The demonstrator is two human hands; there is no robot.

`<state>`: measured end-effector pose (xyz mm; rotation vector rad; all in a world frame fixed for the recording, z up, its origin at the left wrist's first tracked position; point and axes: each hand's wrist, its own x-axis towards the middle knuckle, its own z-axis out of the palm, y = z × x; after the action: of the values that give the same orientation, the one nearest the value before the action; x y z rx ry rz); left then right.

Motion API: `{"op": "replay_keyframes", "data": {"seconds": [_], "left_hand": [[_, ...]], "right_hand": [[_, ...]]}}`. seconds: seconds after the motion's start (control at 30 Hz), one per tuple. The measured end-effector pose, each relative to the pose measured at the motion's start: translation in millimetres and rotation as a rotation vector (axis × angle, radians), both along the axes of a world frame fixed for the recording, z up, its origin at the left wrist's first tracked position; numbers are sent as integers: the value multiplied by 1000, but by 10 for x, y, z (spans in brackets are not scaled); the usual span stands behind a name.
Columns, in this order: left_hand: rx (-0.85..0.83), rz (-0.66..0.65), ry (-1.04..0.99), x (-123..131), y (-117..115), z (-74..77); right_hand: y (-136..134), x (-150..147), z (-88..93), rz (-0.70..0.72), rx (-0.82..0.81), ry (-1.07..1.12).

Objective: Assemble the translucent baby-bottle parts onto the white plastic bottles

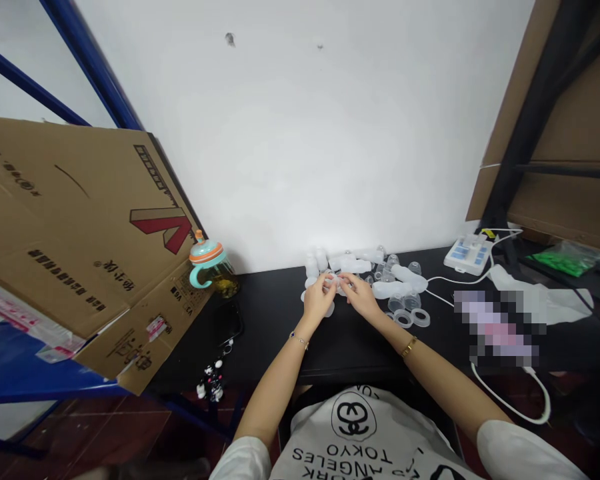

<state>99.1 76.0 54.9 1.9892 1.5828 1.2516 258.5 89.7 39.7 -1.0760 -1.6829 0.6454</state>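
1. Head view: the left hand [319, 300] pinches a small translucent piece [333, 279] over the table [270, 320], well right of the lidded jug [221, 280].
2. The right hand [361, 295] has its fingers bent at that piece; I cannot tell whether they grip it.
3. The piece looks light, probably flexible and rather slippery; a fingertip pinch at its rim should suit.
4. Translucent rings [421, 317] lie farther right of the jug.
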Motion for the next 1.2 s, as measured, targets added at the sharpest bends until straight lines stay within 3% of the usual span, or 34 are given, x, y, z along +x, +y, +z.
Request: {"op": "replay_keyframes", "data": {"seconds": [0.57,1.2], "left_hand": [[2,-7,-3,-24,67,-64],[35,-16,-18,-20,44,-37]], "right_hand": [[51,-9,-71,26,-1,-2],[39,-12,-43,12,50,-5]]}}
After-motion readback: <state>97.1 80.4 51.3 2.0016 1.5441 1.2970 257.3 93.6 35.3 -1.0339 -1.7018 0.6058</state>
